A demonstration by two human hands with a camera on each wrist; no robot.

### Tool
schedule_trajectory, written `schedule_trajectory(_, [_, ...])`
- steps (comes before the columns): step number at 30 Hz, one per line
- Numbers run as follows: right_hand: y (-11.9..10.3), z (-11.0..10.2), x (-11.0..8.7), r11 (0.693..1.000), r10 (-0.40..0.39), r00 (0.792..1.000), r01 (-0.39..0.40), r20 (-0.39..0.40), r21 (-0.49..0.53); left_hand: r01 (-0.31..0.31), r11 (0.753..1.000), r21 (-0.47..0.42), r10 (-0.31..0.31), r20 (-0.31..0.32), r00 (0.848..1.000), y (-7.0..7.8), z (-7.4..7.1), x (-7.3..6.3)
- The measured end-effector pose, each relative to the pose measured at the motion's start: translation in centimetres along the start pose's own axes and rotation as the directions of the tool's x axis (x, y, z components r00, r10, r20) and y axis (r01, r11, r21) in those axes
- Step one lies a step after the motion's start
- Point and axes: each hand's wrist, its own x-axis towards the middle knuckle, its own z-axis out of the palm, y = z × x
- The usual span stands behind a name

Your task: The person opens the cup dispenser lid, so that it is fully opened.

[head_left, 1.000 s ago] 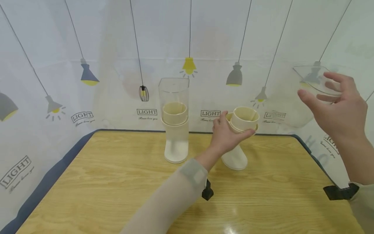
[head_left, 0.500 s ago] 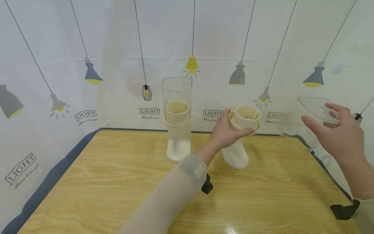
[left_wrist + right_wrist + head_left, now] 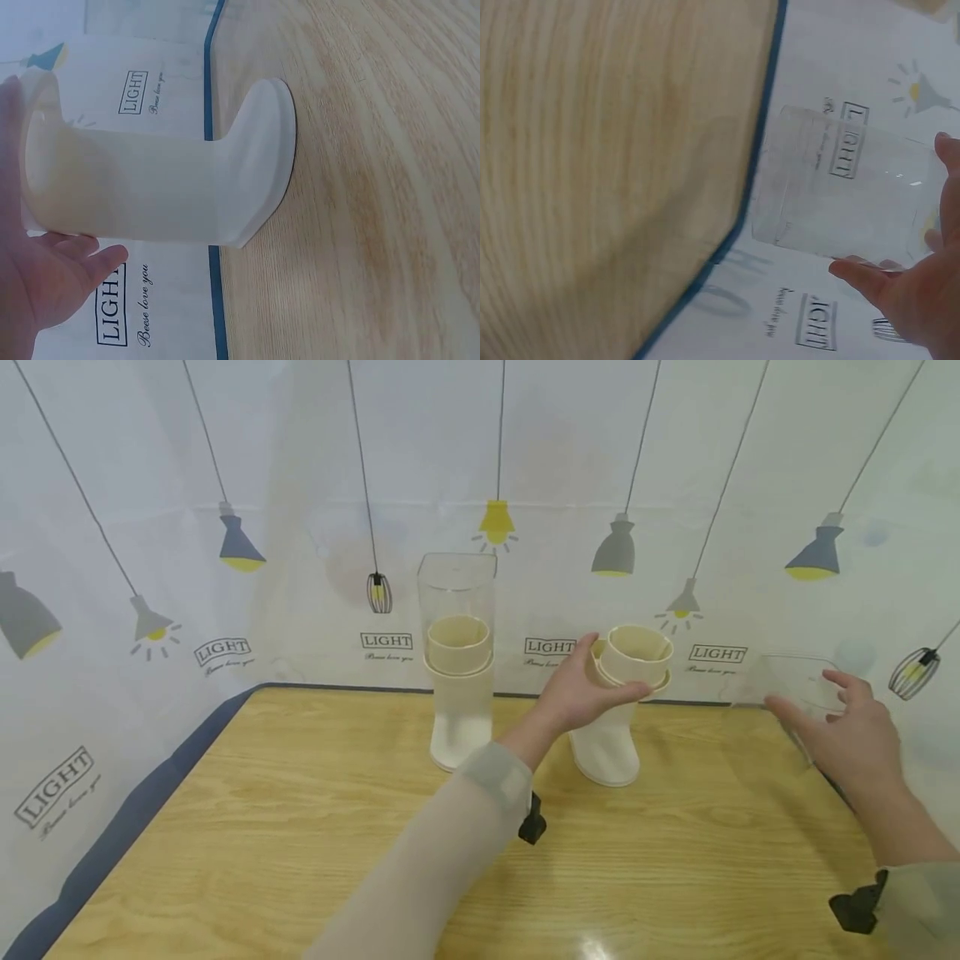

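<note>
A cream boot-shaped dispenser base [image 3: 606, 752] stands upright on the wooden table, right of centre, with a round open collar at its top. My left hand [image 3: 577, 692] grips it just below the collar; in the left wrist view the base's foot [image 3: 262, 150] rests on the wood. Off to the right, my right hand [image 3: 858, 735] holds a clear plastic container [image 3: 847, 187] between thumb and fingers, in the air near the table's far right corner. The container's outline is faint against the backdrop in the head view. It is apart from the base.
A second cream base [image 3: 463, 710] stands left of the first, with a clear container [image 3: 456, 578] set on its top. The wooden table [image 3: 262, 827] has a dark blue edge. Behind it hangs a white backdrop [image 3: 300, 527] printed with lamps.
My right hand has come down with the clear container, from high at the right to about the height of the collar. My left hand stays on the base.
</note>
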Motion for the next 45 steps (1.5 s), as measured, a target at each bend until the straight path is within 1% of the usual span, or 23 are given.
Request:
schedule_trajectory(4, [1.3, 1.0, 0.6, 1.0, -0.011, 0.999, 0.011, 0.035, 0.014, 0.009, 1.0, 0.009, -0.009, 0.006, 1.0, -0.1, 0.0, 0.1])
schedule_trajectory(8, [1.9, 1.7, 1.1, 1.0, -0.017, 0.998, 0.016, 0.062, 0.015, 0.022, 1.0, 0.009, -0.022, 0.008, 1.0, -0.2, 0.1, 0.1])
schedule_trajectory(13, [1.9, 2.5, 1.5, 1.0, 0.013, 0.998, -0.013, 0.064, 0.0, 0.028, 1.0, -0.003, -0.028, 0.02, 0.999, -0.2, 0.0, 0.2])
schedule_trajectory(18, [2.2, 3.2, 2.0, 0.998, 0.054, 0.996, -0.057, 0.069, 0.034, 0.033, 0.999, -0.011, -0.032, 0.029, 0.999, -0.3, 0.0, 0.3])
schedule_trajectory(21, [2.7, 3.6, 2.4, 0.998, 0.046, 0.996, -0.049, 0.076, 0.038, 0.035, 0.999, -0.01, -0.035, 0.03, 0.999, -0.5, 0.0, 0.3])
schedule_trajectory(26, [3.6, 3.8, 3.5, 0.999, 0.023, 0.998, -0.025, 0.061, 0.04, 0.016, 1.0, -0.015, -0.016, 0.027, 1.0, -0.5, 0.1, 0.6])
schedule_trajectory(31, [3.9, 4.1, 4.1, 0.999, 0.031, 0.997, -0.034, 0.071, 0.033, 0.024, 0.999, -0.03, -0.024, 0.022, 0.999, -0.4, 0.0, 0.6])
schedule_trajectory(39, [4.0, 4.2, 4.1, 0.999, 0.043, 0.996, -0.046, 0.083, 0.024, 0.029, 0.999, -0.018, -0.029, 0.036, 0.999, -0.3, -0.1, 0.5])
schedule_trajectory(45, [4.0, 4.4, 4.1, 0.998, 0.057, 0.996, -0.058, 0.071, 0.019, 0.027, 0.999, -0.045, -0.025, 0.024, 0.999, -0.2, 0.2, 0.7])
